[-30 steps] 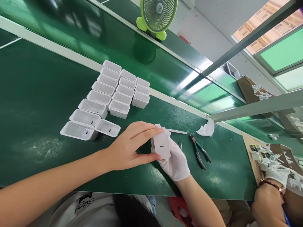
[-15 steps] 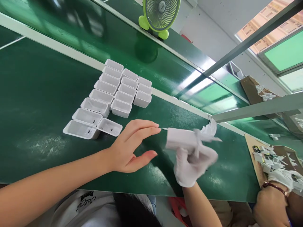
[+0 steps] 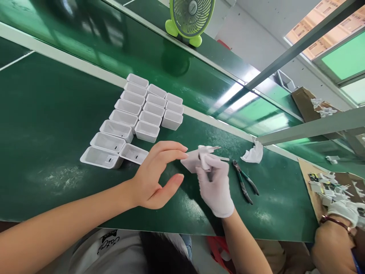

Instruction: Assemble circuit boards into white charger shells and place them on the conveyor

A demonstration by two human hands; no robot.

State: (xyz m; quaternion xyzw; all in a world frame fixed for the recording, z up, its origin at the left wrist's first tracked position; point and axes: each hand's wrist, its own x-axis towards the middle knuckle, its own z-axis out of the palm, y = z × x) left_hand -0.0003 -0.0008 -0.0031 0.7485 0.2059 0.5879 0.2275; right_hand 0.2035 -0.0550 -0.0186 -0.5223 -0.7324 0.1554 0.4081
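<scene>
My right hand (image 3: 215,182), in a white glove, grips a small white plastic charger shell (image 3: 191,160) just above the green bench (image 3: 42,125). A thin metal piece sticks out by its gloved fingers. My bare left hand (image 3: 155,173) hovers just left of the shell, fingers spread and curved, holding nothing, its fingertips close to the shell. Several white open shells (image 3: 137,112) stand in rows on the bench to the upper left of my hands.
Pliers (image 3: 243,182) lie on the bench right of my right hand, with a crumpled white glove (image 3: 252,154) beyond them. A green desk fan (image 3: 189,19) stands on the raised shelf. At the right edge, another person's gloved hand (image 3: 342,211) works over a cardboard tray of parts (image 3: 327,186).
My left hand let go of the shell and opened. My right hand swung the shell out to the right, then brought it back towards the left hand, turning it.
</scene>
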